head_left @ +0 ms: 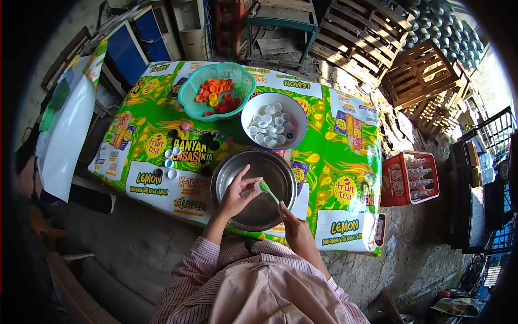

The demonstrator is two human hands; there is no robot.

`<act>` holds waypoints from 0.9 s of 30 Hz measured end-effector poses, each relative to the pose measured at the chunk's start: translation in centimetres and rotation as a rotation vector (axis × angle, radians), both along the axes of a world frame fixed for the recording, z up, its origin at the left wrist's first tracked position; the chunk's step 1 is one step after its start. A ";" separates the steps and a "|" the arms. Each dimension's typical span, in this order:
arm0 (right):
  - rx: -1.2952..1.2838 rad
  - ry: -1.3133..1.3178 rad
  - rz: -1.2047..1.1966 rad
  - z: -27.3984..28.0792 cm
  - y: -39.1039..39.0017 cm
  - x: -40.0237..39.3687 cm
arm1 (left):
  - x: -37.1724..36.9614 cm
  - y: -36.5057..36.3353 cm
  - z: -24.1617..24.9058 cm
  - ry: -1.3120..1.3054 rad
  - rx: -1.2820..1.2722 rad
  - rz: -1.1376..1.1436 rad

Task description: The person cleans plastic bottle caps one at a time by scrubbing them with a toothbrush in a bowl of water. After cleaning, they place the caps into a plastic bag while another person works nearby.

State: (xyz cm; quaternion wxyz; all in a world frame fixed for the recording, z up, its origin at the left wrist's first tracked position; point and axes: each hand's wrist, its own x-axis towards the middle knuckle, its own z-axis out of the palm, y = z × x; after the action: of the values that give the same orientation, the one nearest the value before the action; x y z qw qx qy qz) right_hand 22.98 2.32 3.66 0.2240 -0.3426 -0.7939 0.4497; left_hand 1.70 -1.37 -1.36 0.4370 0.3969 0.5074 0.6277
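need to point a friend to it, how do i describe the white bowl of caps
On the green printed table cover, look just beyond the empty metal basin. The white bowl sits right of the teal basket, and holds only white caps, not red and orange ones.

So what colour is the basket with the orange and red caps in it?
The basket is teal green, seen in the head view.

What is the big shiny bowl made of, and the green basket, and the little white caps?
The big bowl looks like metal, probably steel: grey, with a shiny rim. The green basket looks like plastic: bright, with a lattice of holes in its wall. The white caps look like smooth moulded plastic, like the one in the left hand.
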 end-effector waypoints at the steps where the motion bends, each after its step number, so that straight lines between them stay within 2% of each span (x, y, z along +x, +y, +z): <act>1: -0.046 -0.024 -0.003 0.4 0.0 0.0 | 0.0 0.0 0.0 0.046 0.002 -0.024; 2: -0.044 -0.025 -0.004 0.9 -0.2 -0.2 | 0.1 0.1 0.0 0.045 0.003 -0.025; 5: -0.255 -0.037 -0.046 2.1 -1.0 -0.9 | 0.4 0.7 0.2 -0.100 0.041 0.000; 9: -0.262 -0.063 -0.029 1.8 -0.2 0.0 | 0.8 0.6 0.2 -0.074 0.034 0.027; 15: 0.105 -0.060 -0.060 1.6 -1.2 -0.1 | 1.3 0.4 -0.3 -0.014 0.018 0.056; 18: 0.096 -0.176 -0.099 1.1 -0.8 -0.8 | 1.5 0.3 -0.7 0.007 -0.003 0.075; 21: 0.122 -0.100 -0.104 1.0 -0.6 -0.9 | 1.3 0.1 -0.5 -0.052 -0.002 0.081; 23: 0.177 -0.113 -0.076 1.1 -1.2 -0.8 | 1.1 0.2 -0.1 0.035 -0.094 0.085; 27: 0.135 -0.088 -0.149 -0.4 -1.0 -0.5 | 1.3 0.0 -0.6 0.039 -0.058 0.075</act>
State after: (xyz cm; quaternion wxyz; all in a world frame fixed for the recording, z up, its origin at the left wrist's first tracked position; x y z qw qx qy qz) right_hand 22.49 1.34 3.23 0.2443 -0.4044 -0.8038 0.3615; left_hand 2.97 -1.33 -2.01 0.4146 0.3771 0.5482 0.6207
